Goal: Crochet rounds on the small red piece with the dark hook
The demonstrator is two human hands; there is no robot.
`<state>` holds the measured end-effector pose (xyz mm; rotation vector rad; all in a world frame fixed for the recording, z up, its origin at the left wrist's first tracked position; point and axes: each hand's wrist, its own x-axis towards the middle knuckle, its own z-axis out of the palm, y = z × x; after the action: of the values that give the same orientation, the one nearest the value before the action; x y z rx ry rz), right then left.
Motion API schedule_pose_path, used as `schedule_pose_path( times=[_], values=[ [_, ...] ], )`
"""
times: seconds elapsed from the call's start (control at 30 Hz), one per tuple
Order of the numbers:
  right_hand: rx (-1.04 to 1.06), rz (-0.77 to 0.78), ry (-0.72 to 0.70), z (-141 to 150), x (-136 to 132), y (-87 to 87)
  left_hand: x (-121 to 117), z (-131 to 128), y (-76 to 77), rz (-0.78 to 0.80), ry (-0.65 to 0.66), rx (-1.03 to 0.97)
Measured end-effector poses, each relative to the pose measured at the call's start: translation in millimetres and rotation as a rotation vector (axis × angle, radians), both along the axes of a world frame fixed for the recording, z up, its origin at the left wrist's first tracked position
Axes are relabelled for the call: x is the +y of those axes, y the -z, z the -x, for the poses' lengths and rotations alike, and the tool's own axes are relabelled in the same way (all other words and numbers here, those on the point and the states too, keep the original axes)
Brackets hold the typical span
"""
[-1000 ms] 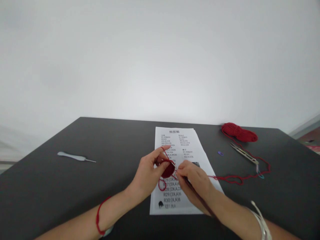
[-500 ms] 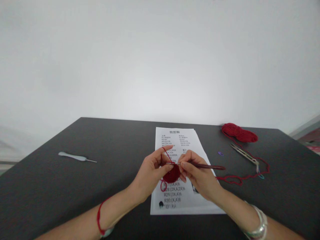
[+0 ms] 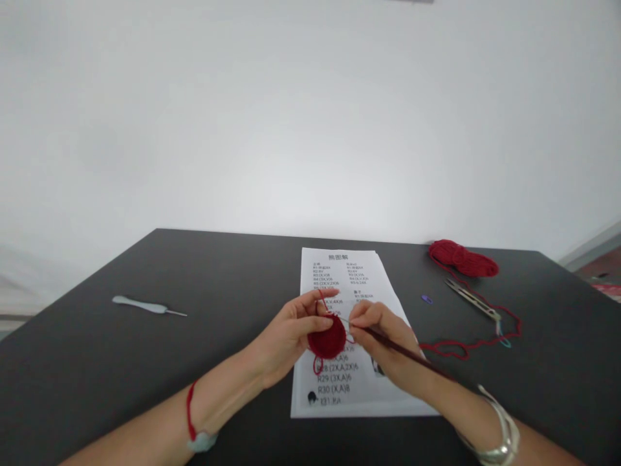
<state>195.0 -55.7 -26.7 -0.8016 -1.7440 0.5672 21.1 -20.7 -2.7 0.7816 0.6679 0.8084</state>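
Observation:
My left hand (image 3: 286, 336) pinches a small round red crochet piece (image 3: 330, 339) over the printed pattern sheet (image 3: 349, 278), with red yarn looped over its forefinger. My right hand (image 3: 383, 343) grips a dark red crochet hook (image 3: 412, 356), whose metal tip points left into the top edge of the piece. The hook's handle slants down to the right over my wrist. A strand of red yarn (image 3: 466, 343) trails right across the dark table (image 3: 218, 278) to a red skein (image 3: 463, 259) at the back right.
A second crochet hook with a pale grey handle (image 3: 145, 305) lies at the left of the table. Small metal snips (image 3: 473, 299) and a purple stitch marker (image 3: 427, 299) lie near the skein. A white wall stands behind the table.
The hook's handle swung from pointing level to the right down to a slant over my right wrist. Both hands and the red piece dropped slightly toward me.

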Motion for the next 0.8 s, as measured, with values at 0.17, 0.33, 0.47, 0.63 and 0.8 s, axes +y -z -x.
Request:
schedule_pose_path(
  times=[0.17, 0.33, 0.47, 0.63, 0.8],
  values=[
    [0.164, 0.257, -0.039, -2.4, -2.4, -13.1, 4.2, 3.3, -1.9, -0.069, 0.033, -0.001],
    [0.186, 0.324, -0.100, -7.6, -2.8, -19.0, 6.9, 8.4, -3.5, -0.085, 0.078, 0.040],
    [0.236, 0.401, -0.178, -15.7, -0.4, -16.5, 9.8, 13.2, -3.6, -0.083, 0.147, 0.038],
    [0.447, 0.578, -0.378, -19.7, 5.9, -15.1, 9.9, 14.7, -5.9, -0.099, 0.239, 0.098],
    [0.739, 0.788, -0.460, -2.6, 6.7, -14.3, 2.2, 5.6, -3.5, -0.350, 0.031, 0.278]
  ],
)
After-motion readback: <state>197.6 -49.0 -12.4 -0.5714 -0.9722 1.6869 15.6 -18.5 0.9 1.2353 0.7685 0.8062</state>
